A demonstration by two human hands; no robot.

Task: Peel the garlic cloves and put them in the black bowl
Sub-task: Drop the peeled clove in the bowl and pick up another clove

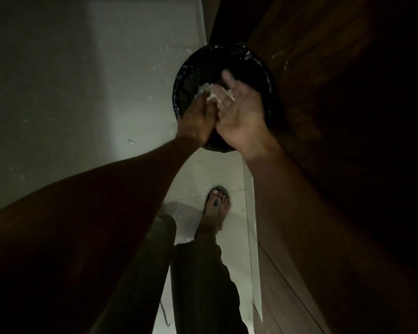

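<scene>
Dim pale tiled floor (58,92) with a dark brown wooden cabinet front (336,116) at 3 o'clock, and at 12 o'clock a round bin lined with a black plastic bag (186,75). Over the bin, left hand (198,121) pinched on a pale papery clump of garlic skins (215,95), right hand (241,116) open-palmed with fingers spread, touching the clump. At 6 o'clock, a foot in a dark sandal (217,203); black bowl nowhere in view.
</scene>
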